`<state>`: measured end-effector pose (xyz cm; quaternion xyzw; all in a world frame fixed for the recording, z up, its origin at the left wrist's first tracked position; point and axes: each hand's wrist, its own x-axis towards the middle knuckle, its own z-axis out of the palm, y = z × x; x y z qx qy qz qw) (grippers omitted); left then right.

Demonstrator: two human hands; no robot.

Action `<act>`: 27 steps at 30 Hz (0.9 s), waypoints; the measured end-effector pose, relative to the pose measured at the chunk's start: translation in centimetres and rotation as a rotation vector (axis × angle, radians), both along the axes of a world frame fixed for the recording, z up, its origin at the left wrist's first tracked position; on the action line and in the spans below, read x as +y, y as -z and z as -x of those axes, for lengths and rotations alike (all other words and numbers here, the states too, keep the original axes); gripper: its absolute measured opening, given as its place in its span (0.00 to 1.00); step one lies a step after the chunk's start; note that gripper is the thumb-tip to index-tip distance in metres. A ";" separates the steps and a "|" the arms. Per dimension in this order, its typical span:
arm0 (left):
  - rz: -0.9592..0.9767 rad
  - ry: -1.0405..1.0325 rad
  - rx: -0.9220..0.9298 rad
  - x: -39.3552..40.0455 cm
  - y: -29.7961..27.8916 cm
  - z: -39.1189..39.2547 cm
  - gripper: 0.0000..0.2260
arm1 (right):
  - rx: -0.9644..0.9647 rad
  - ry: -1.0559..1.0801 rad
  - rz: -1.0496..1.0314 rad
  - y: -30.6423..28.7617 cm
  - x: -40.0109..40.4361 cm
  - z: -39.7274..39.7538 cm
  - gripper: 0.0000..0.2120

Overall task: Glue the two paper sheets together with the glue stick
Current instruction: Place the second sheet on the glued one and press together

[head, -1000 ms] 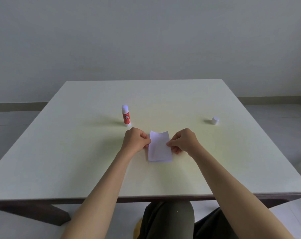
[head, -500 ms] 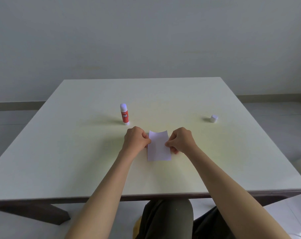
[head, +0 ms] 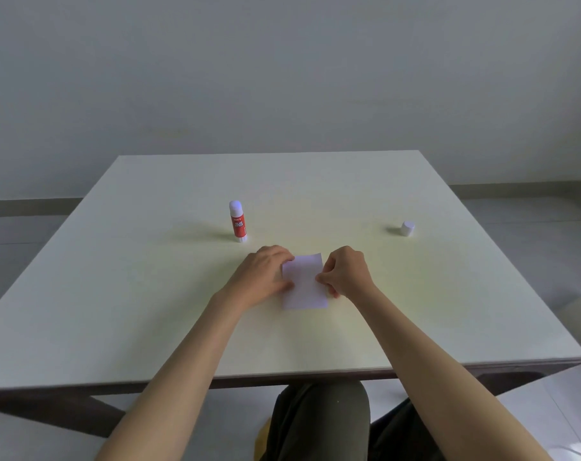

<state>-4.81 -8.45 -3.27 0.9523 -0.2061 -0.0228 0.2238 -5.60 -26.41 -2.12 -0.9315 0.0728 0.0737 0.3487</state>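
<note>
paper sheets (head: pixel 305 287): one white stack flat on the worktop (head: pixel 149 294); layers cannot be told apart
hands: two; left hand (head: pixel 262 277) grips the stack's left edge, right hand (head: pixel 345 274) pinches its right edge
glue stick (head: pixel 238 221): one, upright, behind the left hand
cap (head: pixel 407 228): one, well apart at the right

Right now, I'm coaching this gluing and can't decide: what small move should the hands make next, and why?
Probably press the paper flat and smooth it. The left hand and right hand hold its side edges, its far edge curls upward, and the glue stick stands apart on the table, its cap off.
</note>
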 end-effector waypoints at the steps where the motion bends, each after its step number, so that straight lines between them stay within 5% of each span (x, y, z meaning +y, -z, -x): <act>1: -0.051 0.047 0.011 0.3 0.0 0.0 0.22 | -0.005 -0.001 0.007 -0.1 0.1 0.0 0.13; 5: -0.224 0.111 0.013 1.3 0.4 0.0 0.29 | -0.029 0.021 -0.003 0.1 0.2 0.2 0.14; 8: -0.226 0.094 0.079 1.5 0.8 0.1 0.34 | -0.088 0.033 0.008 0.7 0.4 1.1 0.04; 12: -0.181 0.080 0.108 1.7 1.1 0.1 0.35 | -0.301 -0.020 0.064 1.9 0.4 3.7 0.08; 18: -0.167 0.059 0.120 1.6 1.4 0.1 0.36 | -0.591 -0.221 0.453 2.7 0.6 7.9 0.07; 27: -0.158 0.040 0.144 1.5 1.2 0.2 0.37 | -0.385 -0.281 0.621 3.8 0.6 4.8 0.17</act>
